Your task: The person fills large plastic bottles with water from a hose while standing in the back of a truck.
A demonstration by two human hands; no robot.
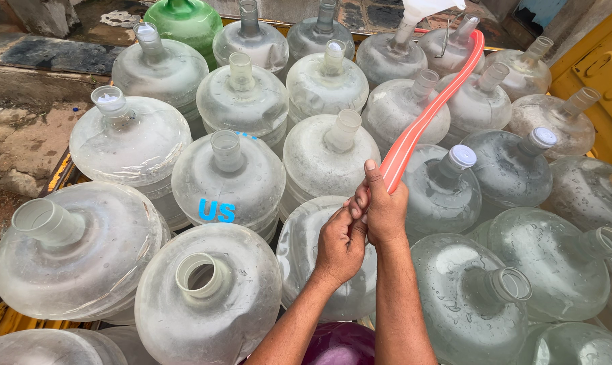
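The left hand (pixel 340 245) is curled, its fingertips pressing against the right hand (pixel 380 206). The right fingers are clenched around the lower end of a flat orange-red hose (pixel 424 118), thumb straight up. The hose rises over the clear water jugs (pixel 326 152) toward a white container (pixel 424 10) behind.

One head camera is looking steeply down and forward from above; it is sitting close over the hands, taking in rows of jugs (pixel 228 177) beyond.
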